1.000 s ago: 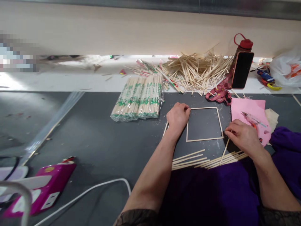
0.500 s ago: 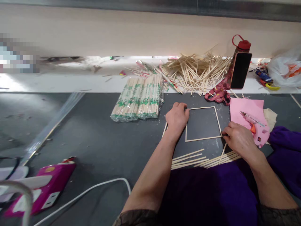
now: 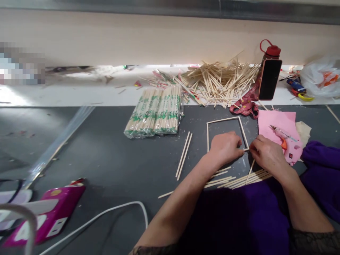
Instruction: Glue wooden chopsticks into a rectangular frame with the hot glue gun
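A square frame of thin wooden sticks lies in front of me on the dark table. My left hand reaches across its near side, thumb and fingers pinched on the stick close to the near right corner. At that same corner, my right hand has its fingertips closed on the frame's end. Below the hands lie several loose sticks, one of them slanting up toward my right hand. Two more sticks lie side by side left of the frame. My hands hide part of the near side.
Wrapped chopstick packs lie left of a big stick pile. A phone leans on a red-capped bottle. On the right, a glue gun rests on pink sheet. A white cable crosses the left.
My left hand has moved from the frame's far left corner to its near right corner, beside my right hand. The frame's near right corner sits slightly higher in view.
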{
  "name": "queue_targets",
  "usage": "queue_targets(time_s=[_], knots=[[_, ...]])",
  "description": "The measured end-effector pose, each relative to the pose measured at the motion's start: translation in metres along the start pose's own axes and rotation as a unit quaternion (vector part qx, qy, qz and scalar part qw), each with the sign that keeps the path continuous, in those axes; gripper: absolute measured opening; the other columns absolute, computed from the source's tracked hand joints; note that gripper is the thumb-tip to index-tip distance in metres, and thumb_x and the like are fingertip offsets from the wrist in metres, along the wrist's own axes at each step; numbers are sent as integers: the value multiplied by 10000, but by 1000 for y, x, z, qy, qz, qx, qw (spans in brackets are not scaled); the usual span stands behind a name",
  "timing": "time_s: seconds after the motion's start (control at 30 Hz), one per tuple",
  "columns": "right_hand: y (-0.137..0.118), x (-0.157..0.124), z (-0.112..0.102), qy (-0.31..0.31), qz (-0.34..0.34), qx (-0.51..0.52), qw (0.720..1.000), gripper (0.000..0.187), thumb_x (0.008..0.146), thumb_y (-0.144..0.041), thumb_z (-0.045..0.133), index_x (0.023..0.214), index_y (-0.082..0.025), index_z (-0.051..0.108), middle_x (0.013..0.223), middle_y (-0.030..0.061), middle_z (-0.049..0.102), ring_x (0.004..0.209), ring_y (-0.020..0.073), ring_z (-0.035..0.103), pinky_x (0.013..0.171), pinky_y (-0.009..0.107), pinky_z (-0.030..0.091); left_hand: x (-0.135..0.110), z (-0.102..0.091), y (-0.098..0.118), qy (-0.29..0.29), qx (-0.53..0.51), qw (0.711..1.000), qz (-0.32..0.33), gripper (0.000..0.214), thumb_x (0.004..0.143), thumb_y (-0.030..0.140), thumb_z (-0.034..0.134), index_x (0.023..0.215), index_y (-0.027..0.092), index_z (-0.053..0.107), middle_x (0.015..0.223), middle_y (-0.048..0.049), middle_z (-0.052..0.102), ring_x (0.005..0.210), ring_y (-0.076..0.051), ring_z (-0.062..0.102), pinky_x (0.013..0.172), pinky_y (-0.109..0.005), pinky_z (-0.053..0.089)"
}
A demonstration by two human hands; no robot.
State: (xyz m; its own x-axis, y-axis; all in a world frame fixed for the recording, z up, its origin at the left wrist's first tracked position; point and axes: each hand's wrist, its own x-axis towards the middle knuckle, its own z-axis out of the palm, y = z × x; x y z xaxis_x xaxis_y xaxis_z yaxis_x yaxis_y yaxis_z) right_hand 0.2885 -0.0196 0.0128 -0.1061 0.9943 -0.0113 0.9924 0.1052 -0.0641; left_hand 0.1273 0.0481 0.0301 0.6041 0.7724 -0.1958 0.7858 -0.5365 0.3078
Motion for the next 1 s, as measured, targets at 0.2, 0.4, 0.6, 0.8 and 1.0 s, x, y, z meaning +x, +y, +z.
queue_targets(time_s=[0.2, 0.4, 0.6, 0.8, 1.0], knots=[[4, 0, 1, -1, -13, 20, 1000, 177, 904, -207, 463, 861, -184, 633, 887, 31, 618, 729, 147, 568, 566, 285, 271, 2, 8, 3, -25, 11, 999, 21, 204, 803, 292, 550, 857, 232, 738, 918, -47, 706, 845, -221, 659, 656, -289, 467], [7, 1, 2, 25, -29, 8, 999, 182, 890, -177, 470, 824, -180, 639, 842, 31, 612, 753, 155, 570, 586, 286, 288, 3, 13, 3, -25, 17, 999, 23, 223, 813, 267, 515, 847, 226, 732, 916, -48, 717, 839, -229, 668, 651, -297, 474], [9, 2, 4, 94, -9, -17, 995, 158, 863, -194, 508, 787, -174, 646, 863, 51, 621, 785, 176, 575, 626, 299, 320, 3, 13, 3, -23, 14, 999, 18, 229, 812, 263, 511, 842, 220, 733, 918, -52, 724, 845, -228, 672, 653, -291, 471], [17, 2, 7, 200, 46, 17, 979, 110, 841, -197, 534, 754, -181, 600, 841, 53, 624, 773, 180, 568, 644, 296, 363, 4, 12, 3, -28, 5, 1000, 14, 228, 810, 265, 515, 838, 217, 736, 932, -58, 728, 846, -226, 672, 651, -286, 466], [16, 2, -2, 352, 92, 281, 888, 70, 837, -229, 546, 794, -197, 590, 845, 33, 623, 772, 159, 584, 690, 291, 450, 5, 11, 4, -35, -3, 999, 4, 221, 800, 266, 528, 846, 223, 740, 927, -61, 731, 833, -223, 674, 653, -286, 467]])
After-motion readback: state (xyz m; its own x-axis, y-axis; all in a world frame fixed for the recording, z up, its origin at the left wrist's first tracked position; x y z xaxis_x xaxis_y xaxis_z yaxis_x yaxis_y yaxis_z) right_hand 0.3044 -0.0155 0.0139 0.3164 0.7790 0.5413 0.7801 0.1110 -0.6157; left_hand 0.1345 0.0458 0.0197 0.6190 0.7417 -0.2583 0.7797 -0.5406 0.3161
